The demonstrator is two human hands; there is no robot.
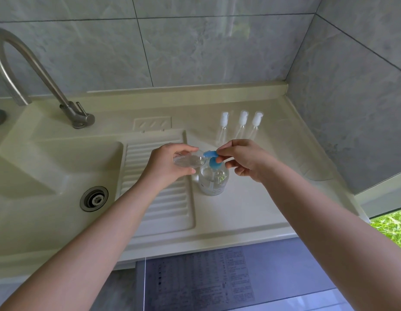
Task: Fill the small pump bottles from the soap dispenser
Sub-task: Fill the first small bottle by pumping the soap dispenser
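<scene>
Head view: left hand (165,163) grips small bottle (187,162) at dispenser (212,178) nozzle; right hand (244,161) pinches pump.

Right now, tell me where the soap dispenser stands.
The soap dispenser stands on the counter just right of the ribbed drainboard, below both hands.
</scene>
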